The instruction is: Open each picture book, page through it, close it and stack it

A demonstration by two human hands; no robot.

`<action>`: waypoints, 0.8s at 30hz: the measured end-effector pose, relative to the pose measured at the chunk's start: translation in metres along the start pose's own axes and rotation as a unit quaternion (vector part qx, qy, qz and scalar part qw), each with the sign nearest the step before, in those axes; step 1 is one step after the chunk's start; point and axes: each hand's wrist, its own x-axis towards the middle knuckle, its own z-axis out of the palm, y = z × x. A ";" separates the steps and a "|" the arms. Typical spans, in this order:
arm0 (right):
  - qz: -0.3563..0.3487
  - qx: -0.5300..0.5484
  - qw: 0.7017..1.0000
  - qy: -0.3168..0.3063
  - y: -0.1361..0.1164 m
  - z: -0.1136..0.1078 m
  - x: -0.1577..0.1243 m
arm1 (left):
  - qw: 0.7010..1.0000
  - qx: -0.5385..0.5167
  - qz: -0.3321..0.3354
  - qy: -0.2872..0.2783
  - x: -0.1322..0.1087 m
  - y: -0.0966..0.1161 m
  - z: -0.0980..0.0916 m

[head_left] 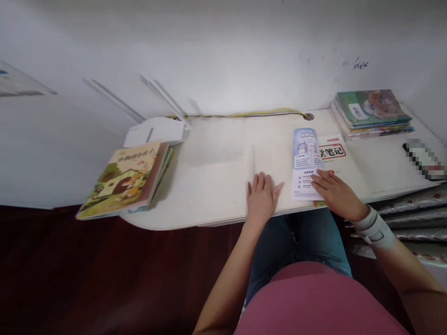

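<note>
The right hand [337,193] lies open, fingertips pressing the near edge of the blue leaflet [305,163] without gripping; the left hand [260,199] rests flat and empty on the desk [216,186] beside it. The leaflet lies loose on a white notebook [333,151] at the desk's front edge, so a careless push may slide it off.

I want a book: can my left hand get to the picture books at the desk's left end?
Probably yes: the left hand lies flat and empty, with bare desk between it and the picture books.
</note>
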 end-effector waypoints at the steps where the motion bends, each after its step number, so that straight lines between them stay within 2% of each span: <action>1: -0.006 -0.001 1.000 0.006 -0.002 0.001 0.001 | 1.000 -0.005 -0.003 0.003 0.000 0.000 0.000; 7: -0.040 -0.012 0.999 0.014 -0.025 0.000 0.018 | 0.999 -0.031 -0.030 -0.006 0.000 -0.002 0.000; 11: -0.045 0.035 0.998 0.018 -0.033 0.002 0.030 | 0.999 -0.021 -0.029 -0.024 0.001 0.000 0.001; 19: -0.057 0.026 0.998 0.016 -0.008 0.016 0.040 | 0.996 0.009 -0.019 -0.085 0.029 0.012 0.005; 24: -0.077 0.050 0.996 0.018 -0.006 0.015 0.037 | 0.997 -0.008 -0.017 -0.078 0.034 0.011 0.002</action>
